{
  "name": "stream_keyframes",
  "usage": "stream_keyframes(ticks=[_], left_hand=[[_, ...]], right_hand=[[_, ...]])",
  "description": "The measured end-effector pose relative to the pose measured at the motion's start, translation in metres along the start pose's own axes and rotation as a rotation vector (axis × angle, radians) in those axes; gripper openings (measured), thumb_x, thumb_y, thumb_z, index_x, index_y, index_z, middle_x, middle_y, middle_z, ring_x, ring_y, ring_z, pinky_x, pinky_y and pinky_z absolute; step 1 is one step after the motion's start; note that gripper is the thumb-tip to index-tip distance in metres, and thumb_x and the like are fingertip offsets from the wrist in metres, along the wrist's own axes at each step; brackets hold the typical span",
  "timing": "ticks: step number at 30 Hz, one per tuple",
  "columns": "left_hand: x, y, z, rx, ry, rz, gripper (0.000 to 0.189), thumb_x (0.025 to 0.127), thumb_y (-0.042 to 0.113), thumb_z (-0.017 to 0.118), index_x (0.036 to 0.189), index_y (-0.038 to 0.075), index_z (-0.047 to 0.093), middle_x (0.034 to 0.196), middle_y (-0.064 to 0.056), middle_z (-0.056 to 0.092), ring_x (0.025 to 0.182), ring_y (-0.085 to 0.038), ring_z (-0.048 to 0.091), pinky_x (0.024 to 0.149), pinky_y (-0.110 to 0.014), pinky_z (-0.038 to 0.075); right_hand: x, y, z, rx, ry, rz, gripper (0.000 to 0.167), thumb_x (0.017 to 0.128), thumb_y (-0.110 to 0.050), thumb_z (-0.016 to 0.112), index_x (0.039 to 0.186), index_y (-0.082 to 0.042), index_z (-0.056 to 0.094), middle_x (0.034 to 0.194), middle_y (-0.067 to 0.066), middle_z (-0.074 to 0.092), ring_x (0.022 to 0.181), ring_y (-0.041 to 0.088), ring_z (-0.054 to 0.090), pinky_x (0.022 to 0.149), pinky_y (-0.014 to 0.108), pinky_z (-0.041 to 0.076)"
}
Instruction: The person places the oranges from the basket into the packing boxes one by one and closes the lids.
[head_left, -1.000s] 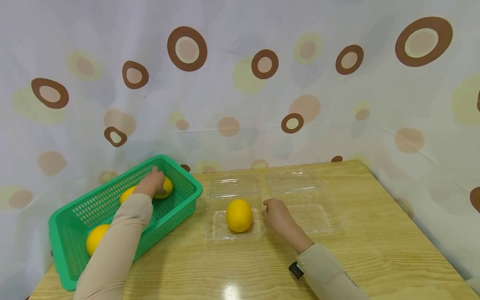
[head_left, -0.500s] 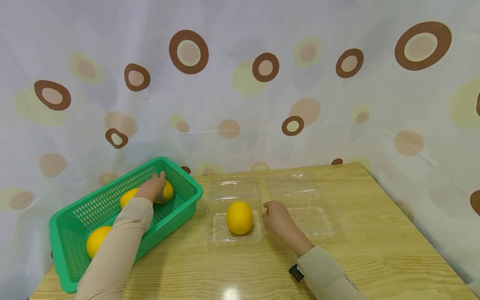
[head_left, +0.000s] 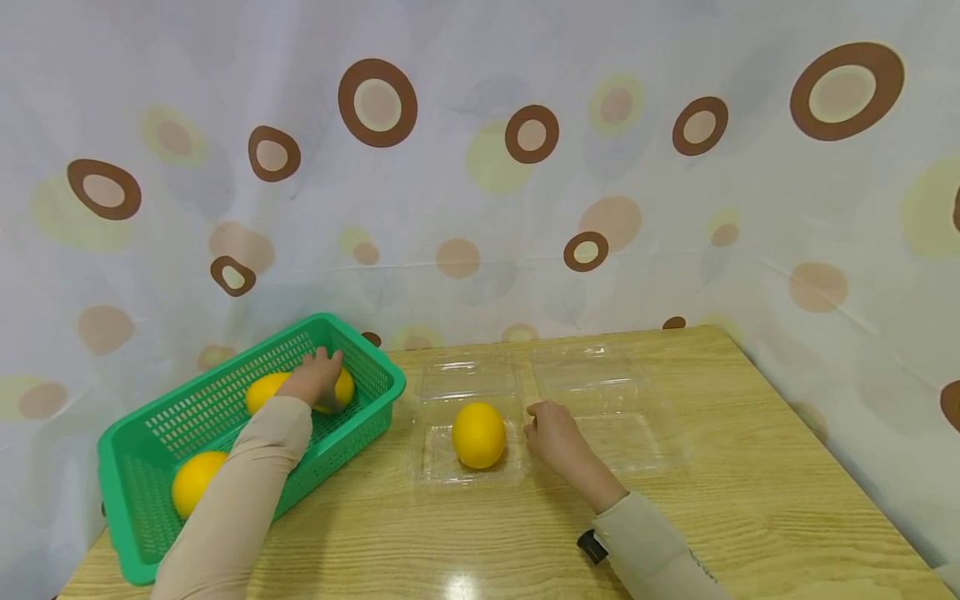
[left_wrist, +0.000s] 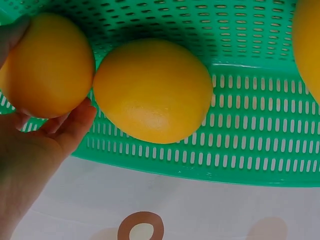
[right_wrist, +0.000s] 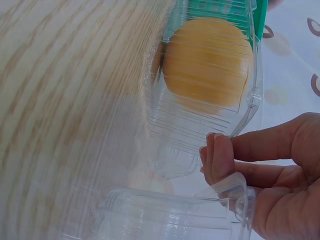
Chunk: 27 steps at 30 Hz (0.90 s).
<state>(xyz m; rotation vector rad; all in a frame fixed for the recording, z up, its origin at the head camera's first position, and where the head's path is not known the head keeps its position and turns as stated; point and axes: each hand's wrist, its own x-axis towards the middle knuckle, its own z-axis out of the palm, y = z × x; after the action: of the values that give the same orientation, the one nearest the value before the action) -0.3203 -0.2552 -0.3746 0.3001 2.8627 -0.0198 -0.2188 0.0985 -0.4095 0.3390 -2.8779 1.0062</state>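
Note:
My left hand reaches into the green plastic basket and grips an orange, its thumb and fingers curled round opposite sides. A second orange lies right beside that one, and a third orange sits at the basket's near end. On the table, a clear plastic container holds another orange. At the rim of this container my right hand pinches with thumb and fingertips. Close on its other side stands a second clear container with nothing inside.
Raised clear lids stand along the back of the containers. The wooden table ends at a hanging cloth printed with brown rings. The basket lies slantwise at the table's left side.
My left hand has shifted slightly to the right inside the basket, the orange under it moving along. More of the second orange now shows. My right hand has stayed in place.

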Motion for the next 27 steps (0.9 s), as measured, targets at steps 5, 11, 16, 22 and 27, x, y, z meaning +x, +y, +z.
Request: stream_keyframes(ticks=[5, 11, 16, 22, 27], left_hand=[[0.001, 0.001, 0.000, 0.019, 0.056, 0.015, 0.091, 0.076, 0.020, 0.078, 0.142, -0.013, 0.025, 0.134, -0.046, 0.024, 0.121, -0.062, 0.029, 0.096, -0.065, 0.035], [0.002, 0.001, -0.005, 0.056, 0.170, 0.047, 0.084, 0.070, 0.022, 0.083, 0.130, -0.011, 0.034, 0.118, -0.040, 0.043, 0.111, -0.055, 0.040, 0.093, -0.061, 0.038], [-0.004, 0.009, -0.015, 0.060, 0.207, 0.070, 0.082, 0.067, 0.022, 0.084, 0.127, -0.009, 0.038, 0.115, -0.036, 0.046, 0.107, -0.049, 0.041, 0.091, -0.059, 0.040], [-0.009, 0.014, -0.025, 0.038, 0.247, 0.070, 0.088, 0.068, 0.024, 0.083, 0.134, -0.009, 0.035, 0.121, -0.039, 0.041, 0.112, -0.052, 0.038, 0.096, -0.062, 0.035], [-0.015, 0.018, -0.034, 0.014, 0.298, 0.056, 0.089, 0.071, 0.027, 0.081, 0.136, -0.009, 0.033, 0.122, -0.041, 0.040, 0.112, -0.054, 0.038, 0.096, -0.061, 0.034]], right_hand=[[0.000, -0.002, -0.002, 0.006, -0.015, 0.006, 0.025, 0.085, 0.010, 0.060, 0.106, 0.021, 0.061, 0.086, 0.024, 0.065, 0.063, 0.019, 0.049, 0.063, 0.033, 0.051], [-0.001, -0.002, -0.002, 0.012, -0.014, 0.000, 0.024, 0.084, 0.010, 0.059, 0.105, 0.021, 0.061, 0.079, 0.020, 0.063, 0.060, 0.017, 0.046, 0.061, 0.033, 0.050], [-0.001, -0.003, -0.002, 0.007, -0.012, -0.002, 0.023, 0.084, 0.010, 0.060, 0.104, 0.021, 0.061, 0.083, 0.023, 0.064, 0.062, 0.019, 0.049, 0.064, 0.035, 0.052], [0.000, -0.004, -0.002, -0.009, -0.012, -0.003, 0.024, 0.085, 0.009, 0.060, 0.105, 0.021, 0.061, 0.088, 0.027, 0.065, 0.065, 0.022, 0.053, 0.069, 0.040, 0.054], [0.001, -0.004, -0.002, -0.017, -0.004, -0.009, 0.023, 0.084, 0.010, 0.060, 0.104, 0.021, 0.061, 0.089, 0.028, 0.065, 0.069, 0.024, 0.056, 0.071, 0.041, 0.055]])
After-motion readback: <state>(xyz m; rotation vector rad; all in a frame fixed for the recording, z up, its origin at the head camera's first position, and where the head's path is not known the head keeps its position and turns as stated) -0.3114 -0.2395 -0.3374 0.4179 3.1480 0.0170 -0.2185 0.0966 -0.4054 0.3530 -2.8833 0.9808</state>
